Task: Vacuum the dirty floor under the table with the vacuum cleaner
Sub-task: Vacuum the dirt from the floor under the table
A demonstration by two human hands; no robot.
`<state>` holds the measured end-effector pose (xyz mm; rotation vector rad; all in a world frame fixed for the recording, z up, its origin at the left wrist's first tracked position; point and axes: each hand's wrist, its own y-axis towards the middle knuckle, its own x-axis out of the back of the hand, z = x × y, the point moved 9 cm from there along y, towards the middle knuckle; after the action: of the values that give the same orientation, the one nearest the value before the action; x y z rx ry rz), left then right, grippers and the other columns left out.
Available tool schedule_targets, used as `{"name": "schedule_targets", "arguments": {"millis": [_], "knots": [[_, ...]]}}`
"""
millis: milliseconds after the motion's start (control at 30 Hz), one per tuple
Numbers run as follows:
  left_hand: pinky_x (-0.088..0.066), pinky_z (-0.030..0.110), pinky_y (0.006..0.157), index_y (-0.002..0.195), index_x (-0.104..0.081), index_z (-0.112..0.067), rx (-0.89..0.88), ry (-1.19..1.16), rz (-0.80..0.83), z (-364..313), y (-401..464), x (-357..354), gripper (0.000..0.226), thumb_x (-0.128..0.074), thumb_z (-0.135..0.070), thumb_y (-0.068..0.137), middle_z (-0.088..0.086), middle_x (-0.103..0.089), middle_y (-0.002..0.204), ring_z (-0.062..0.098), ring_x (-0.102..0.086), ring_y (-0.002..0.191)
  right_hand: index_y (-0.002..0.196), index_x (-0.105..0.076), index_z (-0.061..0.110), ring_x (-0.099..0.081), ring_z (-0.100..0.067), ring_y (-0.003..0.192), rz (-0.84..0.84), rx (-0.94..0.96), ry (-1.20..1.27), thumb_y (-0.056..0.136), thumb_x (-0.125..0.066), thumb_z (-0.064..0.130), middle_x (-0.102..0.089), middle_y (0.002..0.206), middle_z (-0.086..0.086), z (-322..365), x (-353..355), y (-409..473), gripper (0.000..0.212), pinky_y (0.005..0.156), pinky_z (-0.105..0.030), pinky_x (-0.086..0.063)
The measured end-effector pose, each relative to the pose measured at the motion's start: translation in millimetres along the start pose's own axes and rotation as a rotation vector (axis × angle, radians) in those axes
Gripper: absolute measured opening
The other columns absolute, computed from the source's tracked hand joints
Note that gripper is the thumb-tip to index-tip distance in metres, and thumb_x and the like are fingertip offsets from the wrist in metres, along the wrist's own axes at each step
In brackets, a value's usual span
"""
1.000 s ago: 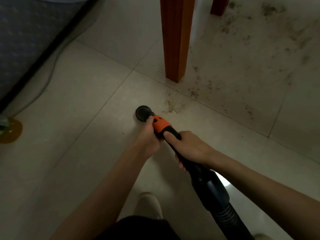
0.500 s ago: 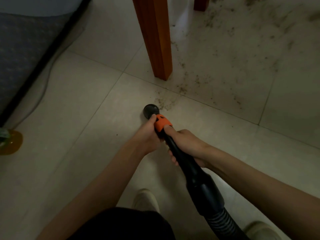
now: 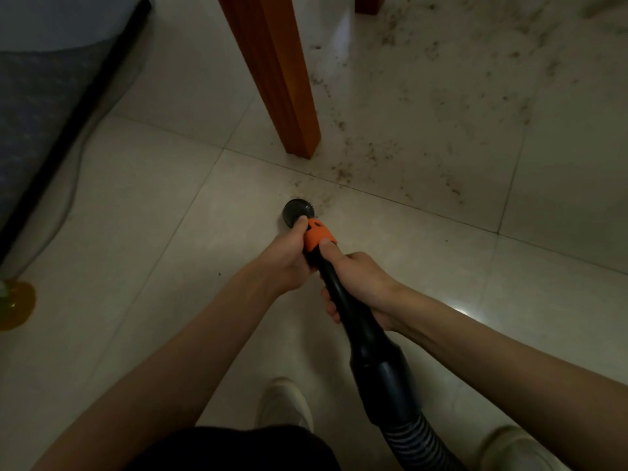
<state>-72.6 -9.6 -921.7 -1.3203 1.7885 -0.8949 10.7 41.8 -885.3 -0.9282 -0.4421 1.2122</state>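
Observation:
I hold a black vacuum cleaner wand [image 3: 353, 321] with an orange collar [image 3: 319, 237] and a round black nozzle [image 3: 298, 212] resting on the pale tiled floor. My left hand [image 3: 289, 260] grips the wand just behind the nozzle, beside the orange collar. My right hand [image 3: 360, 283] grips the black tube a little further back, thumb on the collar. Brown dirt [image 3: 353, 164] is scattered on the tiles just beyond the nozzle and spreads away under the table to the far right. A wooden table leg [image 3: 278, 79] stands right behind the nozzle.
A ribbed hose [image 3: 418, 440] runs down to the lower right. A second table leg [image 3: 368, 3] shows at the top. A dark bed or sofa edge [image 3: 68, 113] lies at the left, with a thin cable [image 3: 76, 185] and a yellow object [image 3: 13, 304]. My shoes [image 3: 285, 406] stand below.
The nozzle has slid forward and right along the floor toward the table leg, reaching the near edge of the dirt patch. Both hands keep the same grip.

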Motion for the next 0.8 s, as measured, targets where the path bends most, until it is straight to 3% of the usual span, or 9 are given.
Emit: {"name": "schedule_targets", "arguments": {"millis": [67, 133, 233, 367, 433, 567, 700, 800], "knots": [[-0.044, 0.035, 0.073, 0.137, -0.039, -0.003, 0.009, -0.001, -0.007, 0.2, 1.1, -2.2, 0.048, -0.036, -0.034, 0.101, 0.018, -0.052, 0.128, 0.028, -0.054, 0.112, 0.080, -0.052, 0.003, -0.051, -0.017, 0.036, 0.001, 0.004, 0.004, 0.096, -0.043, 0.048, -0.053, 0.056, -0.010, 0.1, 2.9, 0.5, 0.049, 0.039, -0.022, -0.043], [-0.043, 0.034, 0.075, 0.136, -0.040, -0.002, 0.005, -0.013, -0.008, 0.9, 2.8, -2.9, 0.048, -0.037, -0.033, 0.100, 0.017, -0.055, 0.122, 0.027, -0.054, 0.112, 0.081, -0.053, 0.003, -0.052, -0.017, 0.037, 0.008, 0.006, 0.003, 0.096, -0.044, 0.049, -0.053, 0.056, -0.009, 1.1, 4.4, 1.8, 0.049, 0.040, -0.023, -0.043], [-0.043, 0.035, 0.075, 0.134, -0.040, -0.001, -0.033, -0.028, -0.010, -3.4, 5.8, -1.4, 0.046, -0.036, -0.033, 0.101, 0.014, -0.057, 0.099, 0.025, -0.055, 0.103, 0.084, -0.053, 0.002, -0.052, -0.018, 0.039, 0.018, 0.018, -0.014, 0.096, -0.044, 0.047, -0.054, 0.058, -0.010, 4.7, 3.8, 7.1, 0.048, 0.041, -0.024, -0.044], [-0.045, 0.035, 0.075, 0.126, -0.044, -0.001, -0.086, -0.003, -0.044, -17.2, 12.8, 3.6, 0.041, -0.035, -0.031, 0.101, 0.012, -0.056, 0.090, 0.020, -0.057, 0.081, 0.089, -0.052, 0.001, -0.052, -0.018, 0.039, 0.026, 0.025, -0.013, 0.096, -0.043, 0.048, -0.054, 0.059, -0.010, 11.1, -0.3, 17.8, 0.049, 0.041, -0.024, -0.045], [-0.047, 0.032, 0.068, 0.128, -0.043, 0.000, -0.095, 0.026, -0.051, -25.7, 16.2, 2.7, 0.042, -0.035, -0.032, 0.101, 0.014, -0.058, 0.097, 0.021, -0.058, 0.083, 0.088, -0.053, 0.001, -0.052, -0.017, 0.039, 0.027, 0.031, 0.014, 0.096, -0.043, 0.048, -0.053, 0.059, -0.010, 16.5, -2.4, 23.8, 0.049, 0.041, -0.024, -0.045], [-0.046, 0.030, 0.066, 0.137, -0.038, 0.001, -0.096, 0.086, -0.067, -43.1, 27.1, 0.4, 0.050, -0.036, -0.033, 0.101, 0.018, -0.051, 0.131, 0.027, -0.054, 0.113, 0.095, -0.054, -0.001, -0.052, -0.015, 0.037, 0.001, 0.058, 0.079, 0.096, -0.044, 0.046, -0.054, 0.060, -0.010, 29.9, -3.7, 35.3, 0.047, 0.040, -0.021, -0.044], [-0.047, 0.031, 0.068, 0.136, -0.040, 0.000, -0.083, 0.099, -0.057, -55.9, 34.2, -4.9, 0.051, -0.038, -0.036, 0.100, 0.017, -0.055, 0.122, 0.024, -0.056, 0.098, 0.100, -0.055, -0.001, -0.053, -0.015, 0.037, -0.012, 0.075, 0.093, 0.096, -0.044, 0.046, -0.055, 0.063, -0.010, 41.2, -4.8, 46.6, 0.048, 0.040, -0.021, -0.045], [-0.045, 0.033, 0.077, 0.136, -0.039, 0.001, -0.107, 0.115, -0.088, -67.1, 41.1, -1.6, 0.051, -0.038, -0.034, 0.100, 0.018, -0.052, 0.130, 0.027, -0.055, 0.113, 0.098, -0.055, 0.000, -0.054, -0.016, 0.039, -0.002, 0.082, 0.087, 0.096, -0.043, 0.047, -0.055, 0.063, -0.010, 48.9, -8.1, 55.4, 0.048, 0.042, -0.023, -0.046]]}}
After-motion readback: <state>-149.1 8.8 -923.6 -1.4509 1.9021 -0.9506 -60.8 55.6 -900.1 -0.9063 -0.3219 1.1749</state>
